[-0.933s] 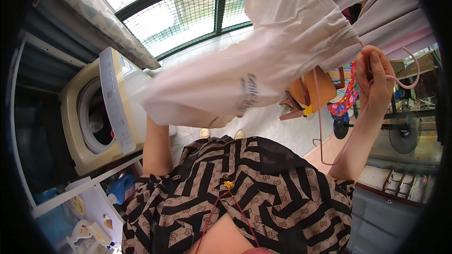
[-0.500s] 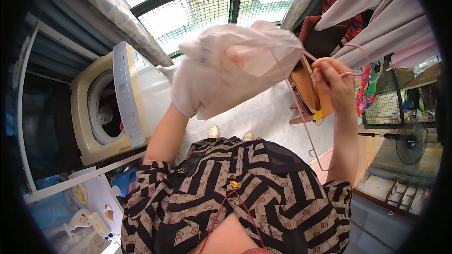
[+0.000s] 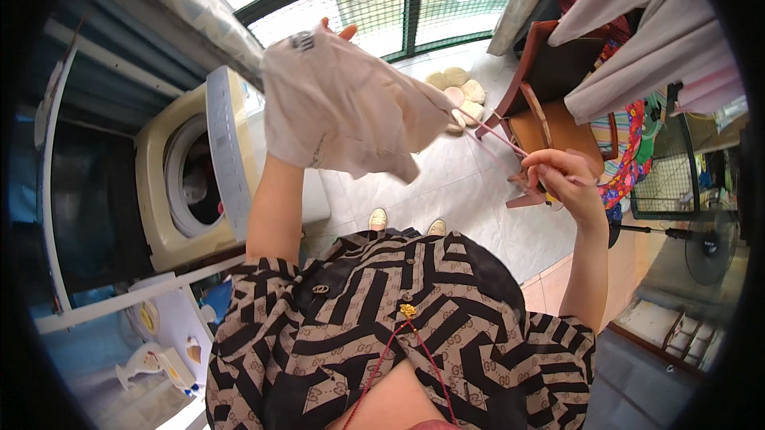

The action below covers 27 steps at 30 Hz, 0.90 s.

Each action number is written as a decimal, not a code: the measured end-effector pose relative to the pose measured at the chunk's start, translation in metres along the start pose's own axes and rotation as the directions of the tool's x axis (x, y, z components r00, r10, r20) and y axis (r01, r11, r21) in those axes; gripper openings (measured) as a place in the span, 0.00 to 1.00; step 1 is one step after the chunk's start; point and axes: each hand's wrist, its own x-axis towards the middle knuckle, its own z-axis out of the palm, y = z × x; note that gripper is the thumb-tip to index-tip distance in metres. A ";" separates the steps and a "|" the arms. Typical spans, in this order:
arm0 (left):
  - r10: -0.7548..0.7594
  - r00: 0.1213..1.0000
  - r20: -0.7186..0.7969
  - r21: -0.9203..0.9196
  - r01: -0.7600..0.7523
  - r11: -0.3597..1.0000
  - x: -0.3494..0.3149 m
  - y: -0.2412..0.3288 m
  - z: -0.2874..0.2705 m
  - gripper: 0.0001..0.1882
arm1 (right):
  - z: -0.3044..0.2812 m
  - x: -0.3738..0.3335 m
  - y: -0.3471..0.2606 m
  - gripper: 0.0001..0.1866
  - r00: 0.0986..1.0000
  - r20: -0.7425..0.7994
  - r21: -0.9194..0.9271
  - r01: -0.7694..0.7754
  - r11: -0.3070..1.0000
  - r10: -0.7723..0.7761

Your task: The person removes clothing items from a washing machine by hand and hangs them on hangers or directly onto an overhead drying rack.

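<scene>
A pale beige shirt is draped over my left hand and wrist. The cloth covers most of that hand, which holds the shirt up; fingertips stick out past its upper edge. My right hand is closed around a thin pink clothes hanger. From that hand the hanger runs up and left to the shirt's right end. How much of it lies inside the cloth is hidden.
At left stands a washing machine with its lid up and laundry inside. Ahead are a flower-shaped cushion on the floor and a brown chair. Grey trousers hang at upper right, above a black fan.
My left hand has risen and moved left with the shirt, and fingertips now show above the cloth. My right hand has moved lower, still holding the hanger. The cushion has come into sight.
</scene>
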 end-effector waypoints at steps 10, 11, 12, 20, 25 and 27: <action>-0.151 0.974 -0.167 -0.231 0.110 0.967 -0.001 -0.002 0.021 0.28 | -0.021 -0.011 0.012 0.10 0.988 -0.117 -0.086 0.091 0.992 -0.101; -0.113 0.965 -0.239 -0.187 0.068 0.980 0.000 -0.003 0.017 0.28 | -0.027 -0.018 0.013 0.10 0.985 -0.157 -0.014 0.070 0.997 -0.071; -0.067 0.949 -0.307 -0.136 0.026 0.990 0.002 -0.005 0.009 0.29 | -0.034 -0.023 0.015 0.10 0.980 -0.195 0.059 0.056 0.997 -0.043; -0.102 0.985 -0.141 -0.007 0.102 0.995 0.003 -0.038 -0.017 0.31 | -0.004 -0.026 0.027 0.14 0.967 -0.253 -0.012 0.005 1.000 -0.008; -0.021 0.988 -0.154 0.101 0.037 0.994 0.027 -0.057 -0.040 0.26 | 0.029 -0.019 0.019 0.14 0.909 0.339 -0.038 0.272 0.961 -0.244; -0.109 0.987 -0.122 0.394 0.148 0.907 0.036 -0.055 -0.047 0.26 | 0.032 -0.024 0.008 0.13 0.848 0.466 -0.009 0.288 0.957 -0.251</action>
